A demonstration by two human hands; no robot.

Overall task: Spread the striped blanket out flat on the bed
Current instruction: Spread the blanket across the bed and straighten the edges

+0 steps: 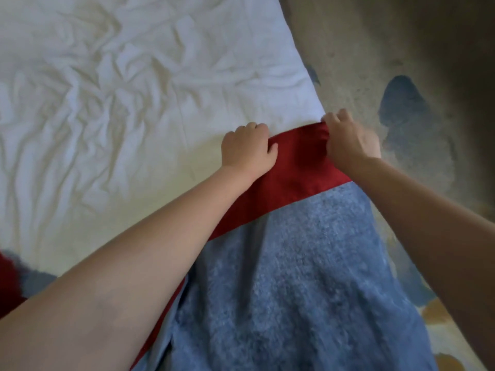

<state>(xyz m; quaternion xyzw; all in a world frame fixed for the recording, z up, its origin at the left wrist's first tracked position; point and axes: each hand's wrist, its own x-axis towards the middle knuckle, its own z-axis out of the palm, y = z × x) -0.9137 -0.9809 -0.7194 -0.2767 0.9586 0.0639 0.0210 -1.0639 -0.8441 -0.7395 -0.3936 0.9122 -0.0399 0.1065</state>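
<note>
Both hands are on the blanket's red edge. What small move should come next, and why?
Probably draw the red band forward over the wrinkled white sheet. The left hand and right hand both grip it near the sheet's right edge, and most of the sheet ahead lies uncovered.

The striped blanket is showing a broad plain red band beside a wide mottled denim-blue one, the bed sheet is showing plain white, and the carpet is showing speckled beige with dark blue blotches and orange-brown patches.
</note>
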